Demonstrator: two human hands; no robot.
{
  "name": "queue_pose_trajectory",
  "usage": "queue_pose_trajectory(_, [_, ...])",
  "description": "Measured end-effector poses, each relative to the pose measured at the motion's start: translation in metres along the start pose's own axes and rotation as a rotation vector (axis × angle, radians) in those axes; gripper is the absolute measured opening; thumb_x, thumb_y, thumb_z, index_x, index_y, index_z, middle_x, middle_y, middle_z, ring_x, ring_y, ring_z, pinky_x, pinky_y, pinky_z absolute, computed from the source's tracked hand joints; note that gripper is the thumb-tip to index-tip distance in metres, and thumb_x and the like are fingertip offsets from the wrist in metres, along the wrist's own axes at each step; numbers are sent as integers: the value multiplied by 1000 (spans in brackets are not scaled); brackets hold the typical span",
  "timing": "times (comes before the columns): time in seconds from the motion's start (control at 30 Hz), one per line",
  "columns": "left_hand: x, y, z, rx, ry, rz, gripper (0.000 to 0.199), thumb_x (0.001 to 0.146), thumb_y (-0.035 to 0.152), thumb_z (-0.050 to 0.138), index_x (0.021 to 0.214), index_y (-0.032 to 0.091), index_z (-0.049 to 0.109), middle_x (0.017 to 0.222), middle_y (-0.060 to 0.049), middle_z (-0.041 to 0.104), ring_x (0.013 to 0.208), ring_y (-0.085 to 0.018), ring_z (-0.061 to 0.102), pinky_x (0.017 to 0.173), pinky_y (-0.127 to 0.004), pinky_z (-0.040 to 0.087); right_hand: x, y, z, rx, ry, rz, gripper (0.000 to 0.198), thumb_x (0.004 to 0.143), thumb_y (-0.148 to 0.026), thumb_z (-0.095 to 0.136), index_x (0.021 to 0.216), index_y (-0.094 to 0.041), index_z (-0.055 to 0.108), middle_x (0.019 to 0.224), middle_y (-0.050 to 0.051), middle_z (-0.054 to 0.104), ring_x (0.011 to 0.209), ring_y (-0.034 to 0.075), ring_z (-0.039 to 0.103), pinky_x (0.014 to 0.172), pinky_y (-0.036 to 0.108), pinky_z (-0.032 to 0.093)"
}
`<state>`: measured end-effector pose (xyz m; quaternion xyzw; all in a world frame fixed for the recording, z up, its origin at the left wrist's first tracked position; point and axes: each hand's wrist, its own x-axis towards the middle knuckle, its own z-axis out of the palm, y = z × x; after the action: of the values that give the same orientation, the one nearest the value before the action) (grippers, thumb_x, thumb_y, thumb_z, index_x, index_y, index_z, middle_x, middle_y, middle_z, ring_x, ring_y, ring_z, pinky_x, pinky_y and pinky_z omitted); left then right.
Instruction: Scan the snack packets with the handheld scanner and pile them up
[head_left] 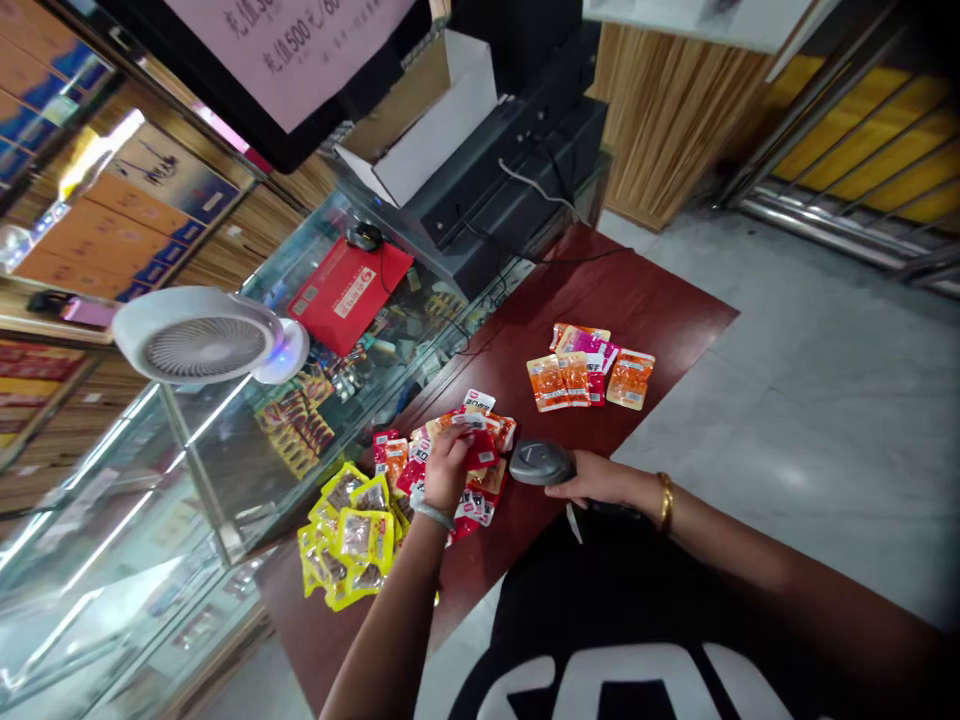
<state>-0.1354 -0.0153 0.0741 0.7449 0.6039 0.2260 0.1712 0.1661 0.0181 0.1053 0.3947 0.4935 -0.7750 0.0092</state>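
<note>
My left hand reaches into a mixed pile of red, orange and white snack packets, its fingers pinched on a red snack packet. The fingertips are partly blurred. My right hand is wrapped round the handle of a grey barcode scanner, whose head is turned toward the packets. Left of my left wrist lies a heap of yellow snack packets. Farther up the dark red tabletop is a smaller group of orange snack packets, with pink and red ones among them.
A glass display counter runs along the left, bearing a white fan and a red folder. Behind stand a black cash drawer, an open white box and a screen. A metal railing rises at right.
</note>
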Motion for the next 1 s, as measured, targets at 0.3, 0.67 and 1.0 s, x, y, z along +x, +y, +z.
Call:
queue_pose_trajectory(0.3, [-12, -43, -61, 387, -329, 191, 27, 83, 11, 52, 90, 25, 74, 110, -5, 72, 111, -28, 59, 97, -47, 45, -33, 37, -26, 126, 230, 31, 28, 76, -40, 71, 91, -17, 68, 44, -7, 50, 39, 8, 40, 41, 21, 29])
queue_pose_trajectory(0.67, [168, 168, 151, 261, -289, 71, 48, 86, 48, 57, 123, 18, 59, 125, -15, 58, 117, -32, 47, 103, -50, 34, -61, 85, -36, 359, 709, 19, 35, 75, -46, 68, 57, -19, 55, 42, -3, 52, 43, 11, 47, 50, 25, 38])
queue_pose_trajectory(1.0, [187, 196, 195, 366, -373, 22, 71, 81, 50, 63, 140, 14, 45, 129, -20, 55, 120, -35, 45, 101, -49, 32, -69, 109, -56, 438, 869, 36, 38, 74, -48, 67, 53, -20, 52, 42, -2, 53, 41, 11, 45, 49, 25, 36])
